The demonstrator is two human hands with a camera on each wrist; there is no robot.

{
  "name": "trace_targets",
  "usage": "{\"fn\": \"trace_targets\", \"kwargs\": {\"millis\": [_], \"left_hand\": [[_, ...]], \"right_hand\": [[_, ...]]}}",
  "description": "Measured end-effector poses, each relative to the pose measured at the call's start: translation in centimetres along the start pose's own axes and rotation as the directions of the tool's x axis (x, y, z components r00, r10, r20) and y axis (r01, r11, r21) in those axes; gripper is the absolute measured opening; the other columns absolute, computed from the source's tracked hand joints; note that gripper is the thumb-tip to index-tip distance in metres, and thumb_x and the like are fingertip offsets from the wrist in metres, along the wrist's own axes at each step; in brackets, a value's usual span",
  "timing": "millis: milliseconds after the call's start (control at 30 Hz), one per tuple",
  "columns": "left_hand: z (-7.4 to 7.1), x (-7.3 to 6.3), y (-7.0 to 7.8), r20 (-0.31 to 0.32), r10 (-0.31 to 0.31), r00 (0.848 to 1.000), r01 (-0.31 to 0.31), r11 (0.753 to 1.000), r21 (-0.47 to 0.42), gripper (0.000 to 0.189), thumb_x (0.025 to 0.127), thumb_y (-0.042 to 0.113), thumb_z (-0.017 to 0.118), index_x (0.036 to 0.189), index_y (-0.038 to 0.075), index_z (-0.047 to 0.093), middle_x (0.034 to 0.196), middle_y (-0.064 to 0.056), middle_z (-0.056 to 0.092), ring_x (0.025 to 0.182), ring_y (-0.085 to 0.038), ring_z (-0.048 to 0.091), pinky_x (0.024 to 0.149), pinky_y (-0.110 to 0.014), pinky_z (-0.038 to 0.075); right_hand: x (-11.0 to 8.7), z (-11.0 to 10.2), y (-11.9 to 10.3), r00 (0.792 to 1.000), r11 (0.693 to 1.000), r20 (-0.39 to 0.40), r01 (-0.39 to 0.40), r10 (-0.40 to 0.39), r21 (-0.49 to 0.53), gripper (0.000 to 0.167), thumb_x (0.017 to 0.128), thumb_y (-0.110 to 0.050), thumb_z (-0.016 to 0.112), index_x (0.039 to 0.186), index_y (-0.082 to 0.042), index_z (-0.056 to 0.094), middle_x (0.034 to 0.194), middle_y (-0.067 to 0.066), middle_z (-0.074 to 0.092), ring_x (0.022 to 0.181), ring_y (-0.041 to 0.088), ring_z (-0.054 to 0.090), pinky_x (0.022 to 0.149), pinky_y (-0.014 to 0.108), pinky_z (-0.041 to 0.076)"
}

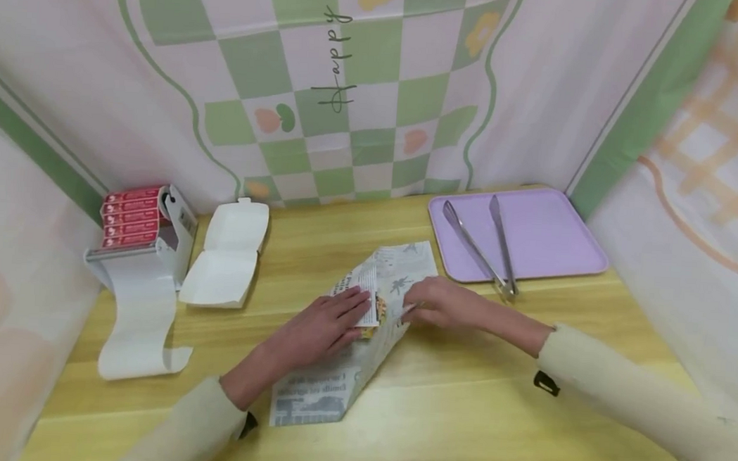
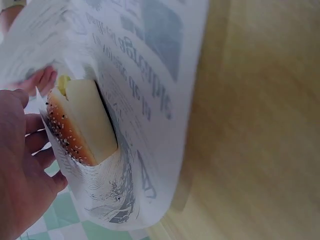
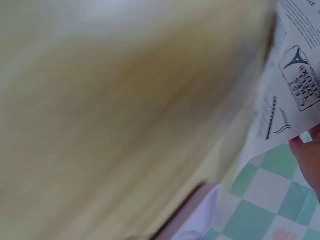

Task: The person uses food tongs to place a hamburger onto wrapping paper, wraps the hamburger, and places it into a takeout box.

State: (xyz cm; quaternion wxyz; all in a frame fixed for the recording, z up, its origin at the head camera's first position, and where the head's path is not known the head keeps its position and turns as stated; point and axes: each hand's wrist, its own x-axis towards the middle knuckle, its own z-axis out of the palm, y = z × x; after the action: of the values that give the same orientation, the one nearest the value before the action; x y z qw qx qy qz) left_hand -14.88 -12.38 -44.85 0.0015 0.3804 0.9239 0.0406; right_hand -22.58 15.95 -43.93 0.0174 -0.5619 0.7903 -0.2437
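Observation:
A sheet of newsprint-patterned wrapping paper lies on the table, partly folded over a seeded bun sandwich. Black and white seeds dot the bun's brown crust, and a bit of yellow filling shows at one end. In the head view, only a small yellow-orange strip of the sandwich shows between the paper folds. My left hand rests on the folded flap over the sandwich, fingers extended. On the other side, my right hand pinches the raised edge of the paper, fingers curled; the right wrist view shows its fingertips at the paper's edge.
A lilac tray at the back right bears metal tongs, whose joined end overhangs its front rim. Back left stand an opened white clamshell box and a holder with red packets, a white paper strip trailing from it.

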Motion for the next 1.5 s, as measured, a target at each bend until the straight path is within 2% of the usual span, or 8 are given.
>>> {"fn": "trace_targets", "kwargs": {"millis": [133,267,600,733,867,1067,1267,1500], "left_hand": [[0.2,-0.1,-0.2,-0.057,-0.004,0.998,0.003,1.000,-0.026,0.044,0.107,0.029,0.036,0.140,0.008,0.056,0.152,-0.010,0.043,0.137,-0.026,0.039,0.111,-0.044,0.040],[0.2,-0.2,-0.6,-0.085,-0.022,0.996,0.003,0.975,-0.221,0.042,0.106,0.022,0.033,0.137,0.013,0.060,0.152,-0.010,0.040,0.126,-0.022,0.039,0.109,-0.041,0.038],[0.0,-0.5,-1.4,-0.146,-0.251,0.957,0.080,0.709,-0.701,0.031,0.104,0.017,0.051,0.131,0.009,0.038,0.118,-0.010,0.067,0.106,-0.019,0.064,0.092,-0.036,0.055],[0.5,0.1,-1.1,-0.190,-0.310,0.932,0.112,0.742,-0.661,0.056,0.095,0.011,0.065,0.139,0.007,0.031,0.109,-0.011,0.066,0.094,-0.016,0.063,0.079,-0.028,0.056],[0.9,0.4,-0.6,-0.219,-0.322,0.921,0.163,0.830,-0.534,0.057,0.093,0.010,0.066,0.143,0.007,0.039,0.124,-0.013,0.053,0.092,-0.015,0.059,0.072,-0.024,0.053],[1.2,0.5,-0.2,-0.225,-0.265,0.938,0.173,0.917,-0.360,0.031,0.097,0.015,0.059,0.128,0.012,0.061,0.147,-0.018,0.042,0.124,-0.032,0.047,0.097,-0.047,0.047],[0.9,0.7,-0.3,-0.154,-0.245,0.957,0.177,0.917,-0.358,0.031,0.101,0.020,0.054,0.132,0.015,0.057,0.151,-0.020,0.044,0.135,-0.037,0.048,0.103,-0.058,0.046],[0.6,0.5,-1.3,-0.128,-0.260,0.957,0.176,0.872,-0.457,0.033,0.102,0.020,0.055,0.135,0.018,0.056,0.151,-0.021,0.039,0.116,-0.030,0.060,0.090,-0.043,0.055]], "right_hand": [[2.0,-0.4,-0.2,0.987,0.983,0.029,-0.163,0.161,0.082,0.029,0.093,-0.028,0.070,0.075,-0.015,0.051,0.061,-0.012,0.040,0.057,-0.001,0.039,0.059,0.017,0.041],[3.1,-0.3,-0.2,0.967,0.964,0.036,-0.253,0.251,0.080,0.020,0.094,-0.032,0.069,0.093,-0.014,0.061,0.070,-0.011,0.056,0.059,-0.001,0.042,0.064,0.021,0.045],[3.9,0.1,-0.5,0.922,0.916,0.063,-0.387,0.382,0.105,0.036,0.093,-0.029,0.070,0.122,-0.013,0.056,0.054,-0.012,0.039,0.048,0.002,0.032,0.053,0.021,0.036],[4.0,0.1,-0.8,0.921,0.913,0.030,-0.389,0.388,0.121,0.040,0.092,-0.028,0.072,0.124,-0.013,0.052,0.056,-0.010,0.040,0.048,0.003,0.032,0.051,0.021,0.034],[4.0,0.4,-0.9,0.916,0.910,0.013,-0.400,0.401,0.112,0.046,0.092,-0.028,0.072,0.128,-0.013,0.049,0.061,-0.007,0.047,0.050,0.004,0.037,0.054,0.023,0.040],[3.6,0.8,-1.2,0.944,0.953,-0.148,-0.302,0.295,-0.030,0.049,0.089,-0.025,0.075,0.129,-0.008,0.053,0.101,0.007,0.062,0.090,0.019,0.059,0.079,0.036,0.052],[2.5,1.6,-3.6,0.965,0.924,-0.242,0.005,-0.105,-0.383,0.033,0.085,-0.018,0.077,0.114,-0.006,0.066,0.113,0.011,0.067,0.106,0.026,0.063,0.088,0.043,0.054],[2.3,3.0,-5.5,1.000,0.893,0.021,0.003,0.007,-0.451,0.043,0.095,-0.032,0.066,0.133,-0.012,0.061,0.136,0.007,0.061,0.129,0.022,0.055,0.106,0.045,0.047]]}}
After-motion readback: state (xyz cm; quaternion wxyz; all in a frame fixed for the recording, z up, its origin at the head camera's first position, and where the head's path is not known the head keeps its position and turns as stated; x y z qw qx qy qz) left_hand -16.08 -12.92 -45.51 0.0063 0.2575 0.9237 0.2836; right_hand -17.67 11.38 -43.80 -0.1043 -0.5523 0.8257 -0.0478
